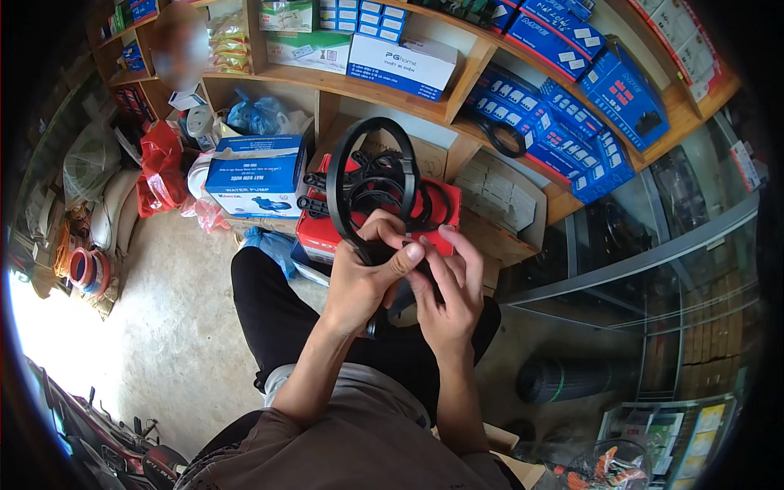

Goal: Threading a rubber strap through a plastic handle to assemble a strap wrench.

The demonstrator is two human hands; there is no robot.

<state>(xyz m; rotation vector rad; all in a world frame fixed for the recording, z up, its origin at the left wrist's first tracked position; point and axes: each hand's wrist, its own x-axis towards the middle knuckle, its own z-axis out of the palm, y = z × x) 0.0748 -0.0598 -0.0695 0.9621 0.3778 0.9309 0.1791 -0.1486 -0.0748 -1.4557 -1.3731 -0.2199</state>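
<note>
In front of me a black loop (336,184), thick and smooth like a rubber belt, stands upright. My left hand (363,278) is closed round its lower end, thumb on top. Close beside it, my right hand (451,298) has its thumb and index finger pinched together near the left thumb. What those fingertips hold, if anything, is hidden. Just beyond my hands sits a red box (314,237), and a pile of thin black loops and coils (437,204) lies on top of it.
Wooden shelves (327,82) with blue and white cartons curve around the far side. A blue and white carton (253,175) stands left of the red box, with red plastic bags (159,167) beyond. Glass cabinets (629,286) and a dark mesh roll (572,380) are on the right.
</note>
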